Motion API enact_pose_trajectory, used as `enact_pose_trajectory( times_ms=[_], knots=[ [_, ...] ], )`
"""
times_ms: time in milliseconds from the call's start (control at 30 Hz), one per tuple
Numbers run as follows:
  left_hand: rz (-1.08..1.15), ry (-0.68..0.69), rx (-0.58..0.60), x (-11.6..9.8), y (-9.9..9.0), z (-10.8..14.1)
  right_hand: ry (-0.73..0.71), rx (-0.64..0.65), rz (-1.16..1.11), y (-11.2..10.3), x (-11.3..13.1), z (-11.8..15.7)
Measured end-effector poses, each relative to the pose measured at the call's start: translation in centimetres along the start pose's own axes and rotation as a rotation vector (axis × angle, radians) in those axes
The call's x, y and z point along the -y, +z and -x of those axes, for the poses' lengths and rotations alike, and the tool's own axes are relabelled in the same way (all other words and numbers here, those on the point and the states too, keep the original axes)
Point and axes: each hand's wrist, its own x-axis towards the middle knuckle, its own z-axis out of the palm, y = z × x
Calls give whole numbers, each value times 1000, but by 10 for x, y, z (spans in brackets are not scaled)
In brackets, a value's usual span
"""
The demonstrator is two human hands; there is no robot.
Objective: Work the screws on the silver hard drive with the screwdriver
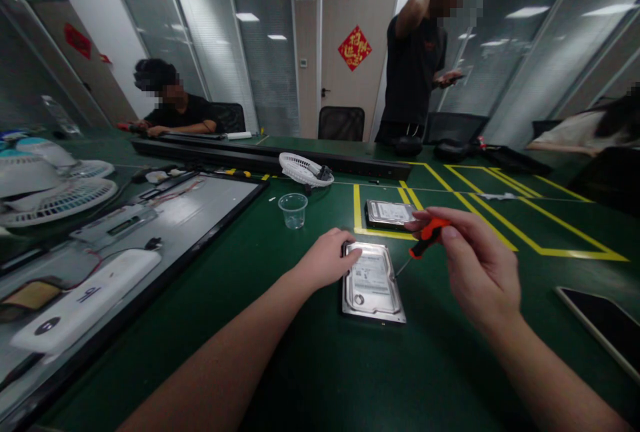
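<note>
A silver hard drive (373,282) lies label-up on the green table in front of me. My left hand (330,259) grips its upper left corner, the thumb on the top cover and the fingers over the far edge. In my right hand (475,265) is an orange and black screwdriver (427,239), pinched by its handle between thumb and fingers. Its thin shaft slants down to the drive's right edge, where the tip seems to touch; the exact contact is too small to make out. Just beyond lies a second hard drive (390,213), partly behind my right fingers.
A clear plastic cup (293,212) stands left of the drives, with a white fan grille (305,171) behind it. A large panel (210,199) with parts on it fills the left. A phone (605,325) lies at right. Two people (415,65) are across the table, another at far right.
</note>
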Motion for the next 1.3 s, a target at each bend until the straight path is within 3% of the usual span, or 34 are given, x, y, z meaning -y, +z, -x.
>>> enact_pose_trajectory(
  times_ms=[600, 800, 1300],
  knots=[
    [15, 4, -10, 2, 2, -1, -39, -42, 184, -1, -3, -2],
    [8, 2, -7, 2, 2, -1, 15, -80, 123, 5, 5, -4],
    [5, -2, -5, 1, 2, -1, 74, 24, -93, -2, -3, -1]
  ],
)
